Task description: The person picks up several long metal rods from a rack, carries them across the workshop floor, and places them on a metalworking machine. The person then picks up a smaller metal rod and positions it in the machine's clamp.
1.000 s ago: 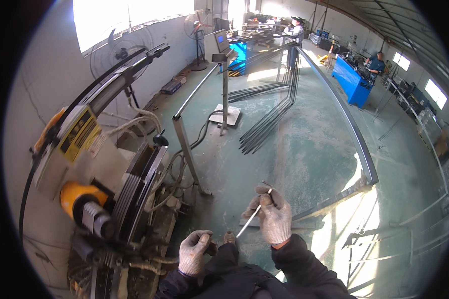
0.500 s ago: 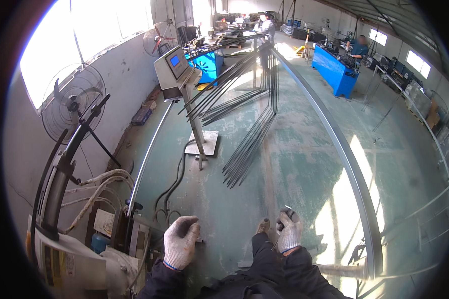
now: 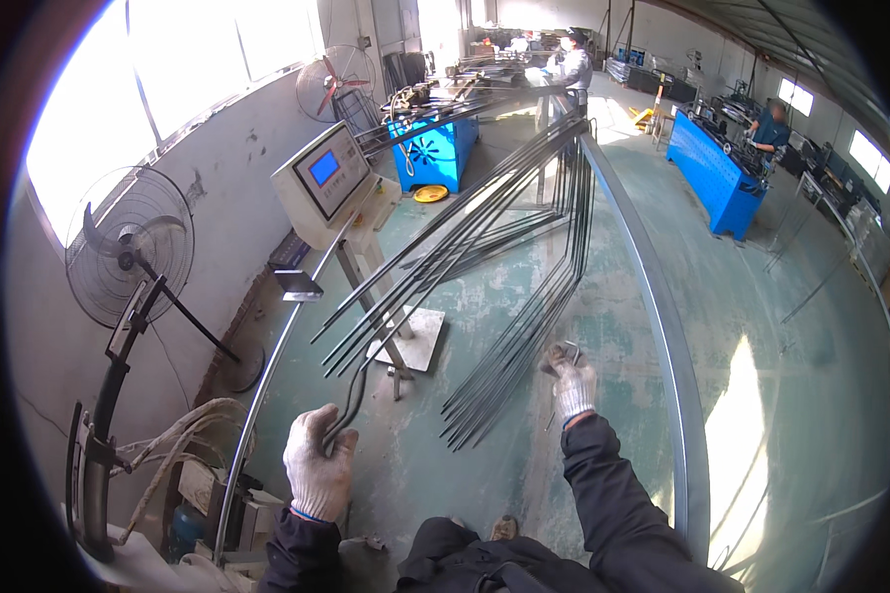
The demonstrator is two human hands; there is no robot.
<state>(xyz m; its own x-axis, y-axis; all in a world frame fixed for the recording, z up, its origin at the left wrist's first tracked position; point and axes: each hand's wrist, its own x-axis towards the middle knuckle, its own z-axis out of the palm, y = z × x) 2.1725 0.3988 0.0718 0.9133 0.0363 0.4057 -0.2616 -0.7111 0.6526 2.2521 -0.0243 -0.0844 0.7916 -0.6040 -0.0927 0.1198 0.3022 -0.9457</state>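
My right hand (image 3: pixel 572 387), in a pale knitted glove with darkened fingers, is reached forward and closed on a thin metal rod, most of it hidden by the glove. It is just right of a bundle of dark bent metal rods (image 3: pixel 509 371), which hangs from the far end of a long grey metal beam (image 3: pixel 660 296). No contact with the bundle is plain to see. My left hand (image 3: pixel 316 466), gloved alike, is held low at the left. Its fingers are loosely curled with the thumb apart, and nothing shows in it; black hoses pass behind.
A control box with a blue screen (image 3: pixel 324 178) stands on a post at the left, its white base plate (image 3: pixel 410 339) on the floor. Fans (image 3: pixel 129 252) line the wall. Blue workbenches (image 3: pixel 717 173) stand farther off. Another person (image 3: pixel 769 128) works at the right one; one more stands far back.
Both hands have moved forward, my right one farther, toward the hanging rods. The view has shifted, so the control box and rods look nearer. My right hand stays closed.
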